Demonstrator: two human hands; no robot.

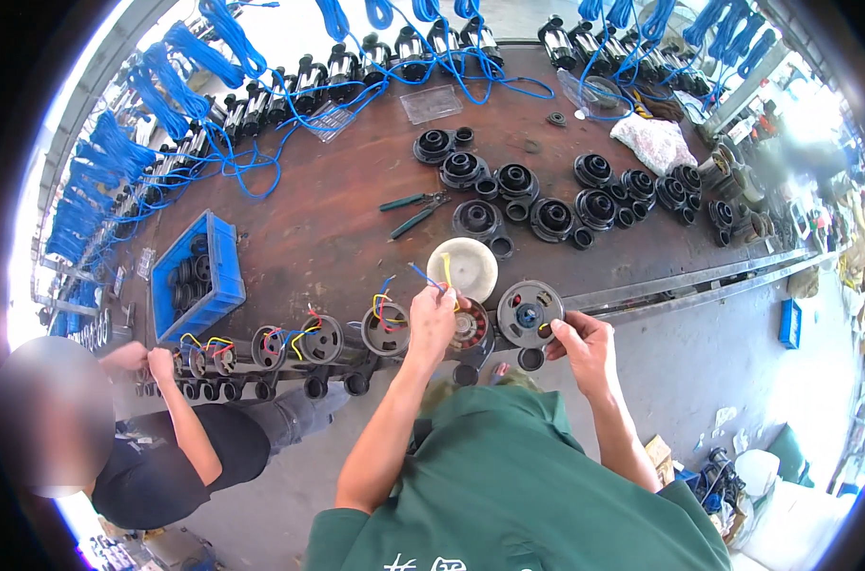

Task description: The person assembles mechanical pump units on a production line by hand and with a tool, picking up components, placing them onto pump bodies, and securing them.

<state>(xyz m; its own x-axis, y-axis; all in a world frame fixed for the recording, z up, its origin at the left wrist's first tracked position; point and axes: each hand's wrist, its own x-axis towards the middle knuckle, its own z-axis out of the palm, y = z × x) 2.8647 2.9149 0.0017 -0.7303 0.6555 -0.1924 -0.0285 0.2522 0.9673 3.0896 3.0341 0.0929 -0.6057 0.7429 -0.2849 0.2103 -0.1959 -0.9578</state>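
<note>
My left hand (433, 322) is closed in a pinch on thin wires (445, 270), with blue and yellow ends sticking up past the fingertips. Just beside it, a motor housing (470, 328) shows copper-coloured windings, partly hidden by that hand. My right hand (586, 348) grips the lower right edge of another round grey motor housing (525, 328), thumb on its face. A bit of yellow wire shows by the thumb, and a blue piece sits at the housing's centre. Behind both hands lies a round cream-coloured disc (463, 264).
Black pump parts (551, 217) stand across the bench, near green-handled pliers (413, 211). A blue crate (225, 271) holds dark round parts. Wired housings (318, 339) line the front edge. A co-worker (185, 447) works at left. Blue cable coils (195, 57) hang behind.
</note>
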